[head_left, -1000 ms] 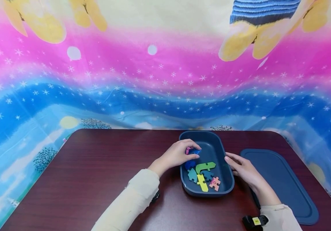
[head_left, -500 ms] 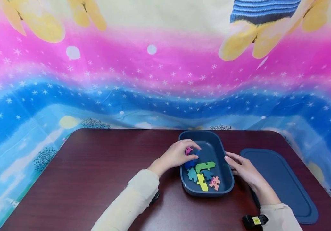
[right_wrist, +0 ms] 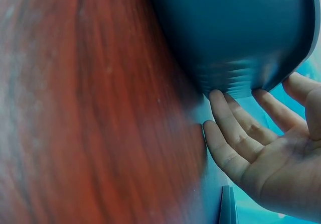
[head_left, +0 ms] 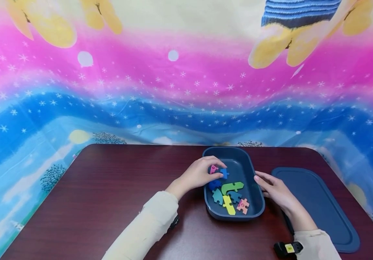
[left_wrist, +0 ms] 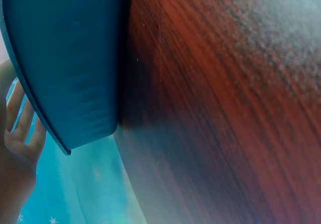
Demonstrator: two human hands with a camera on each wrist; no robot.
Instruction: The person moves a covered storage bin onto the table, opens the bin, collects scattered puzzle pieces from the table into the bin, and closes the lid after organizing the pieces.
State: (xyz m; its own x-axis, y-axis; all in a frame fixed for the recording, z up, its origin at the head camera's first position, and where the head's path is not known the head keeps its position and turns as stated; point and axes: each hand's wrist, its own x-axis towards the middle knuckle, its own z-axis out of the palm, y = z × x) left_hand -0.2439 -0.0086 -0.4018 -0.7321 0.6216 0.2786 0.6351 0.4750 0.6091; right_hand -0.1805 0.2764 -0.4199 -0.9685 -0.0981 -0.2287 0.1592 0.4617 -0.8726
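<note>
A dark blue rectangular box point(head_left: 235, 215) stands on the table with several foam-like jigsaw puzzle pieces inside. My left hand point(head_left: 199, 172) reaches over its left rim and pinches a blue puzzle piece point(head_left: 225, 173) between thumb and fingers. A pink piece point(head_left: 213, 169) shows under that hand. Nearer lie a darker blue piece point(head_left: 214, 185), a green one point(head_left: 233, 187), a teal one point(head_left: 217, 196), a yellow one point(head_left: 229, 205) and an orange one point(head_left: 243, 206). My right hand point(head_left: 277, 191) touches the box's right side, its fairly straight fingers point(right_wrist: 235, 128) against the outer wall.
A flat dark blue lid point(head_left: 316, 206) lies on the dark red wood table point(head_left: 124, 180), right of the box and partly behind my right forearm. Behind the table hangs a colourful printed cloth point(head_left: 186, 90).
The blue puzzle piece has turned in my left fingers and now shows its face and a side knob. My right hand and the box stay in place.
</note>
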